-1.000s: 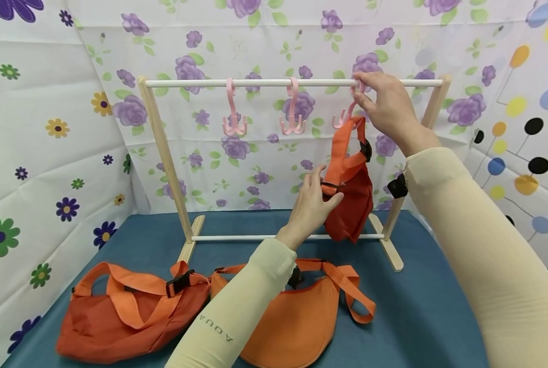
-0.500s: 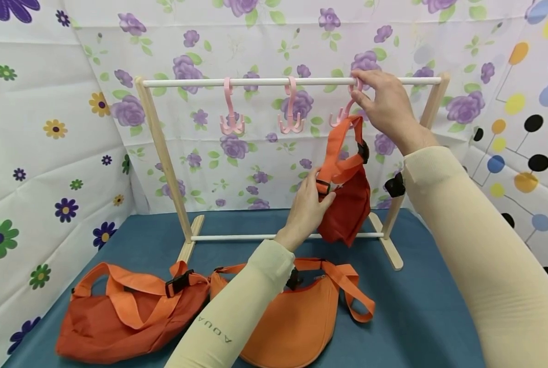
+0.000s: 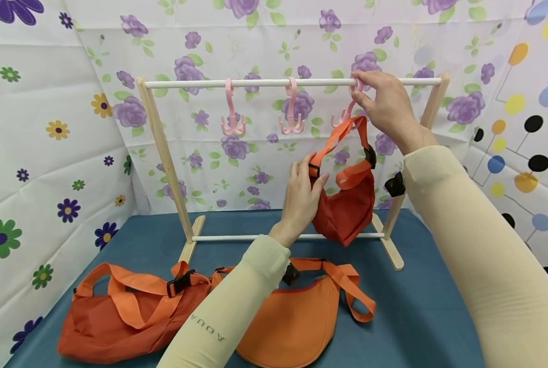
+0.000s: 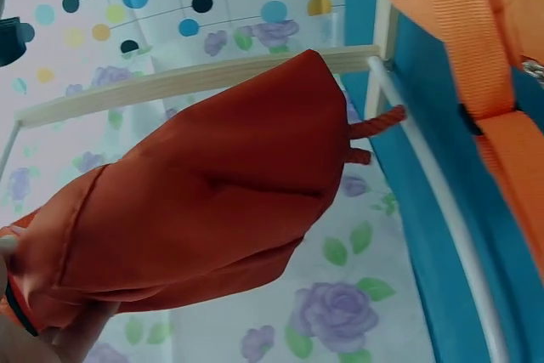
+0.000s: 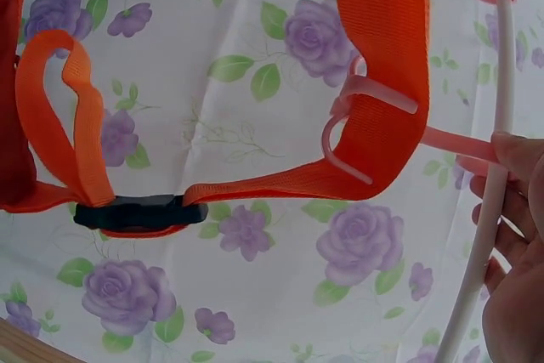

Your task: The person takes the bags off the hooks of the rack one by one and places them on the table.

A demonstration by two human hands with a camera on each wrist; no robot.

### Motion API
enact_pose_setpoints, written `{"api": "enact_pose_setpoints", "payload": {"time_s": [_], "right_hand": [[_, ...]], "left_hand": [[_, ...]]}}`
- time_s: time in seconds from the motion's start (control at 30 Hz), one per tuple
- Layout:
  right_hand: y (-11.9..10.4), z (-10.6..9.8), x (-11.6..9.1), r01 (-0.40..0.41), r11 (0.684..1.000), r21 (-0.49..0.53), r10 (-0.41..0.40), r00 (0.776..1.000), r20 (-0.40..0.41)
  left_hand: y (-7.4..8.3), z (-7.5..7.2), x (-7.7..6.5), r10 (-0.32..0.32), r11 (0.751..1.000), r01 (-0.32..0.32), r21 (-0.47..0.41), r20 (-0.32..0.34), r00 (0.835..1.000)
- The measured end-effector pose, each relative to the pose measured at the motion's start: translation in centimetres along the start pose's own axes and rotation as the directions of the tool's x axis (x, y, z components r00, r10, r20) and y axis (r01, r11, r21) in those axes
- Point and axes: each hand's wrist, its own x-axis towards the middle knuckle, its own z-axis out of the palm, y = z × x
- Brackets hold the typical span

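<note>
A small dark red bag (image 3: 345, 212) hangs by its orange strap (image 5: 387, 40) from a pink hook (image 3: 345, 115) at the right of the white rail (image 3: 200, 84). In the right wrist view, the strap loops over the hook's prongs; a black buckle (image 5: 140, 213) joins it lower down. My right hand (image 3: 386, 105) pinches the top of this hook at the rail. My left hand (image 3: 301, 197) grips the bag's left end, beside a black strap fitting (image 3: 314, 170). The left wrist view shows the bag's fabric (image 4: 204, 201) close up, with part of the left hand at the corner.
Two more pink hooks (image 3: 232, 115) hang along the rail of the wooden stand (image 3: 163, 148). A red bag (image 3: 122, 327) lies on the blue cloth (image 3: 421, 317) at front left, with an orange bag (image 3: 297, 324) beside it. Patterned sheets enclose the sides and back.
My left hand has taken hold of the bag's left end and drawn it leftward and slightly up, spreading the strap and turning the bag. My right hand stays at the hook.
</note>
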Motion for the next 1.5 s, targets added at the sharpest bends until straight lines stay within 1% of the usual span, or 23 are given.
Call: {"api": "enact_pose_setpoints", "payload": {"time_s": [0.17,0.37,0.5,0.6,0.73,0.87,1.0,1.1,1.2,1.33,1.43,1.5], "right_hand": [[0.2,0.0,-0.2,-0.008,1.0,0.003,0.008,1.0,0.01],[0.4,0.3,-0.2,-0.006,1.0,0.009,0.006,1.0,0.02],[0.2,0.3,-0.3,-0.007,1.0,0.006,0.007,1.0,0.023],[0.1,0.2,-0.3,-0.001,1.0,0.005,0.001,1.0,0.023],[0.0,0.0,-0.3,-0.002,1.0,-0.002,0.002,1.0,0.028],[0.1,-0.2,-0.2,-0.011,1.0,-0.008,0.011,0.999,0.036],[0.1,-0.5,0.0,-0.024,1.0,-0.002,0.024,0.999,0.047],[0.1,-0.6,0.1,-0.04,0.999,0.015,0.039,0.998,0.054],[0.1,-0.7,0.2,-0.059,0.998,0.031,0.057,0.997,0.058],[0.0,-0.8,0.3,-0.083,0.995,0.047,0.08,0.995,0.054],[0.0,-0.9,0.4,-0.097,0.994,0.056,0.094,0.994,0.053],[0.0,-0.9,0.4,-0.103,0.993,0.062,0.1,0.993,0.056]], "left_hand": [[1.3,0.0,1.1,0.071,0.997,-0.072,-0.029,-0.033,0.997],[3.3,0.1,2.4,0.126,0.988,-0.128,-0.087,-0.031,0.992],[4.6,0.2,3.1,0.161,0.982,-0.163,-0.1,-0.026,0.987],[5.3,0.3,3.6,0.195,0.976,-0.197,-0.088,-0.03,0.98],[5.8,0.4,4.0,0.235,0.965,-0.238,-0.106,-0.044,0.971],[6.1,0.5,4.5,0.281,0.946,-0.289,-0.15,-0.068,0.957],[6.5,0.6,4.9,0.342,0.913,-0.348,-0.213,-0.064,0.937],[6.6,0.5,5.2,0.347,0.899,-0.347,-0.266,-0.048,0.937],[6.7,0.3,5.5,0.338,0.889,-0.341,-0.305,-0.064,0.939],[6.8,-0.1,5.9,0.338,0.87,-0.349,-0.349,-0.094,0.936],[6.9,-0.4,6.2,0.337,0.864,-0.347,-0.364,-0.093,0.937],[7.0,-0.5,6.3,0.336,0.866,-0.343,-0.364,-0.086,0.938]]}}
